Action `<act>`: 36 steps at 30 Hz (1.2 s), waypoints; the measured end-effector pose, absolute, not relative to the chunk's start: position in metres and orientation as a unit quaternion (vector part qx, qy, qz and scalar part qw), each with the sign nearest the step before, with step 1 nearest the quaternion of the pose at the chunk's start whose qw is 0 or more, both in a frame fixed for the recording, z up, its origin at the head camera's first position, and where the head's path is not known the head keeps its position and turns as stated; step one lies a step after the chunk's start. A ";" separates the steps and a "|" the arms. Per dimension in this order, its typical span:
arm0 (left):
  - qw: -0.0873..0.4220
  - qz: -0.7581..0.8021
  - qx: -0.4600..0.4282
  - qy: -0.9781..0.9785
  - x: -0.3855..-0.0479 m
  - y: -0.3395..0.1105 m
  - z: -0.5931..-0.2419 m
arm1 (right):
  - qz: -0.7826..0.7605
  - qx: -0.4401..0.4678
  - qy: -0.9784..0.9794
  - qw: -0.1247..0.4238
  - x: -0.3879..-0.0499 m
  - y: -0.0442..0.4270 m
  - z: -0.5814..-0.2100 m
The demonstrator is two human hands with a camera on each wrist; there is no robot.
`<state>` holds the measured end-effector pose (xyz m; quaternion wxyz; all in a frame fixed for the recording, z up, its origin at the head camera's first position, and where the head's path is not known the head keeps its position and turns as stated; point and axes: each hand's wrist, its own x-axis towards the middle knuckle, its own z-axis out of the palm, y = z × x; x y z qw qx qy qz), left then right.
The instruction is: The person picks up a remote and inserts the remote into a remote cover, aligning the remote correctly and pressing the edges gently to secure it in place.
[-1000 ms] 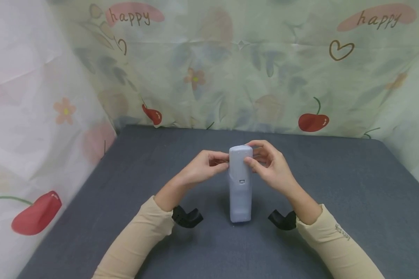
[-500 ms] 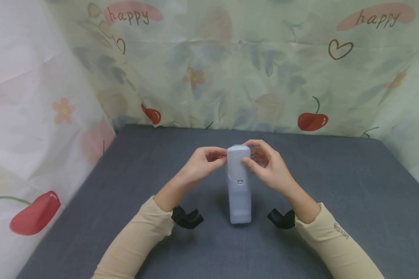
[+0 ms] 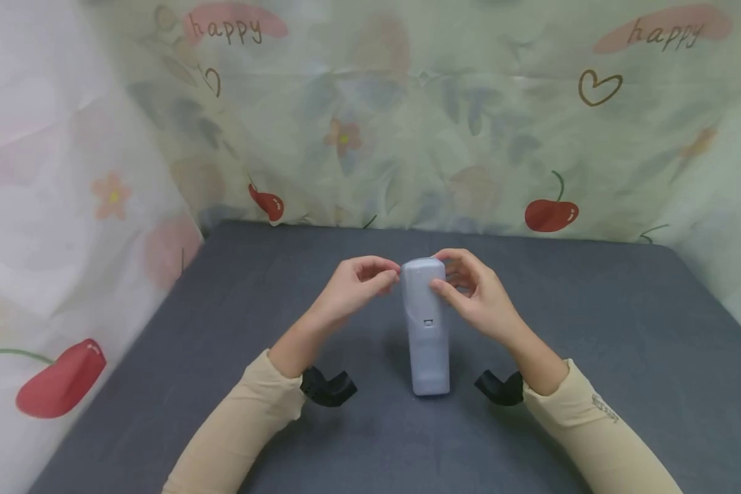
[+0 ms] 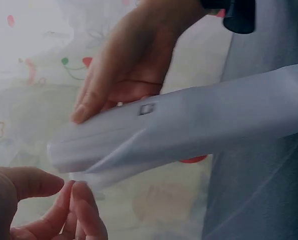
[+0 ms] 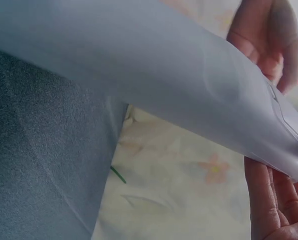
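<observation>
A long, pale lavender-white plastic device (image 3: 425,295) stands nearly upright at mid-table, its top leaning slightly left. On its near face is a small rectangular port. Whether its foot touches the table, I cannot tell. My right hand (image 3: 483,298) grips the upper right side, thumb on the near face and fingers behind. At the top left corner, my left hand (image 3: 353,288) has thumb and index fingertips close together. In the left wrist view the left fingertips (image 4: 81,192) meet the lower edge of the device's end; whether they pinch something thin there is unclear.
A dark grey table (image 3: 593,329) spans the scene beneath the hands. Patterned cloth (image 3: 370,123) with cherries and flowers hangs behind it and at both sides. Black curved mounts (image 3: 330,387) stick out from both wrists toward the device.
My left hand has shifted a little left and up, its fingers now at the top corner. The device's foot has swung slightly right. My right hand keeps its grip.
</observation>
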<state>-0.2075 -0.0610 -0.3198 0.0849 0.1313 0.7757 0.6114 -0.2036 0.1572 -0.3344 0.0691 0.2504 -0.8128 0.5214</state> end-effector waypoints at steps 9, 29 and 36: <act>0.137 0.607 0.136 0.771 -0.208 -0.055 -0.329 | 0.535 0.252 -0.803 0.077 -0.205 0.154 -0.337; 0.155 0.577 0.127 0.792 -0.206 -0.058 -0.317 | 0.547 0.271 -0.789 0.066 -0.202 0.153 -0.334; 0.200 0.589 0.122 0.773 -0.203 -0.061 -0.308 | 0.540 0.276 -0.791 0.079 -0.199 0.158 -0.332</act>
